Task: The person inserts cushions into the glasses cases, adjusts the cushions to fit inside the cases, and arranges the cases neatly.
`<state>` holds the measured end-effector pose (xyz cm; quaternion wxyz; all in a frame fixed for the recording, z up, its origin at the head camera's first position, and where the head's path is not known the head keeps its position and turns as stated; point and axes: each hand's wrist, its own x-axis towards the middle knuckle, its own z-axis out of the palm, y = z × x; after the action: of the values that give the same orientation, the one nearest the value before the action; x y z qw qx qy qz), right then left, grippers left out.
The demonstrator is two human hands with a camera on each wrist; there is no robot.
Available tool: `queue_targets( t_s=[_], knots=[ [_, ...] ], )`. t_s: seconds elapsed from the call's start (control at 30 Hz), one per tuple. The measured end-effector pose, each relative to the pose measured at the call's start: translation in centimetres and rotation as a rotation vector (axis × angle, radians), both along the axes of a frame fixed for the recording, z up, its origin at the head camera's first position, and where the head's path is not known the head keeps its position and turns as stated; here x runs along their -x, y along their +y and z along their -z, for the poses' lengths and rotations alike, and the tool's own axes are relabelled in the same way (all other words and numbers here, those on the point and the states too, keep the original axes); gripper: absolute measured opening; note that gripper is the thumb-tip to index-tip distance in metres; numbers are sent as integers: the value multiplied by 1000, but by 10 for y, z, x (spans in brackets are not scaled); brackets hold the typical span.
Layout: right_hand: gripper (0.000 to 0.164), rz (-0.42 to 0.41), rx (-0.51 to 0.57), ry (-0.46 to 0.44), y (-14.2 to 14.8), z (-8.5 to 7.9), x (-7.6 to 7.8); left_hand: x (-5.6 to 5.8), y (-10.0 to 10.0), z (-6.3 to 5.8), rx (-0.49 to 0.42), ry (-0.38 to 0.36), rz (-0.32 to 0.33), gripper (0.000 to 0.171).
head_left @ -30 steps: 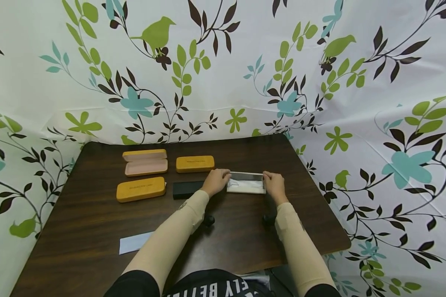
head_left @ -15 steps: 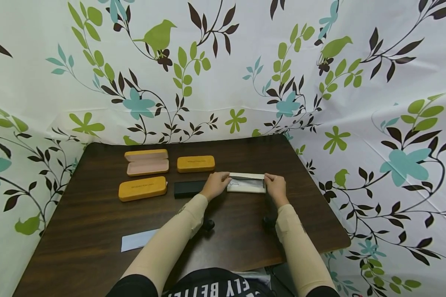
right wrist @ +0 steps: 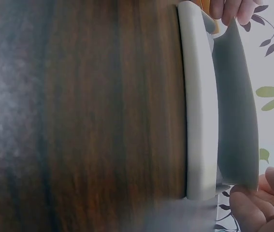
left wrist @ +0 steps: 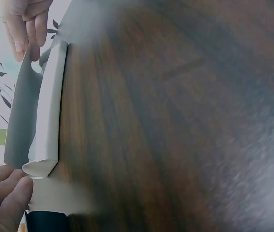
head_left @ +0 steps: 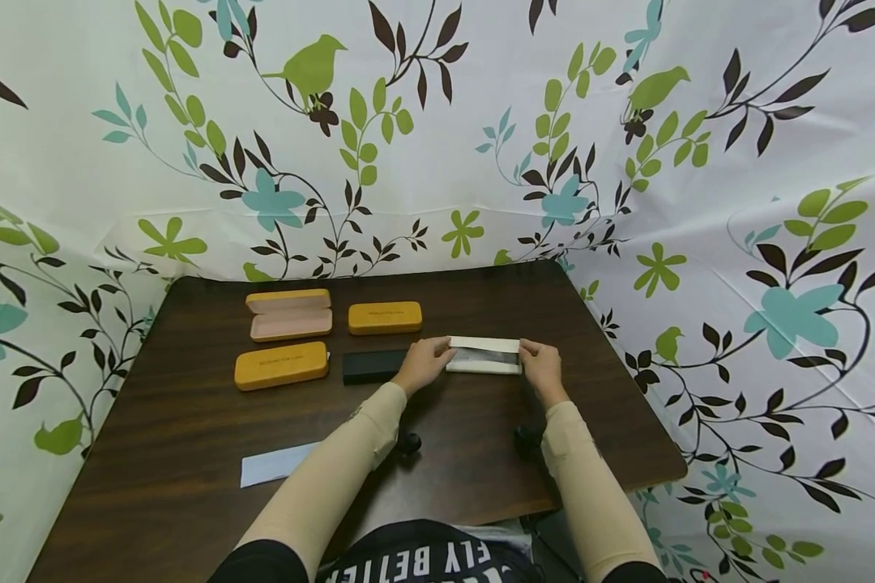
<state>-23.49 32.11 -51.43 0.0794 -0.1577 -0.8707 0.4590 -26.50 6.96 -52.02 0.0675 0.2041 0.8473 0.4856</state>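
Note:
A white glasses case lies with its lid partly raised, at the right of the table. My left hand pinches the left end of the lid, while my right hand holds the right end between thumb and fingers. In the left wrist view the lid's grey lining faces the white front wall of the case. From the right wrist the same gap shows between lining and front wall. Most of what lies inside is hidden.
Left of my left hand lies a black case. Beyond it are two closed yellow glasses cases and an open yellow one with pink lining. A pale blue flat rectangle lies near my left forearm.
The lid has tilted toward me, so its white outer side now shows and less of the inside is visible. Both hands stay at its ends.

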Motion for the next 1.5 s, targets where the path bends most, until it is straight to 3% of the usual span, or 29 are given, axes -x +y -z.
queue_targets(
  t_s=[0.3, 0.9, 1.2, 1.5],
  knots=[
    [34, -8, -16, 14, -4, 0, -4, -4, 1, 5, 23, 5, 4, 51],
    [37, -25, -57, 14, -7, 4, -11, -14, 5, 1, 151, -25, 8, 56],
    [33, 47, -75, 28, -13, 6, -13, -17, 5, 1, 191, -16, 19, 56],
    [27, 83, -161, 77, -17, 7, -9, -20, 5, -5, 258, -22, 29, 54]
  ],
)
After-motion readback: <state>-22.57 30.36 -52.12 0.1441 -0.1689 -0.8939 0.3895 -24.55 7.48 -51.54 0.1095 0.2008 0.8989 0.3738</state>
